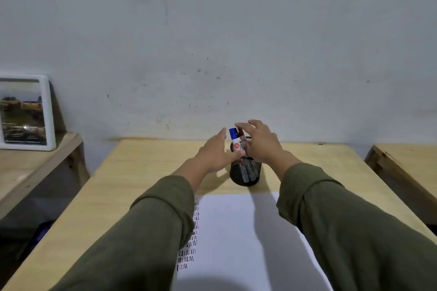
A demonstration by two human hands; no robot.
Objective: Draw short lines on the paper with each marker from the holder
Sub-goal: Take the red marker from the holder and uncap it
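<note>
A black mesh marker holder stands on the wooden table, just beyond the white paper. Several markers stand in it; a blue-capped marker and a red-capped marker stick up highest. My left hand cups the holder's left side with its thumb on the front rim. My right hand reaches over from the right, its fingertips closed around the red-capped marker's top. Rows of short black, red and blue lines run down the paper's left edge, partly hidden by my left sleeve.
A white-framed picture leans against the wall on a lower wooden shelf at the left. Another wooden table stands at the right, across a gap. The grey wall is right behind the table's far edge.
</note>
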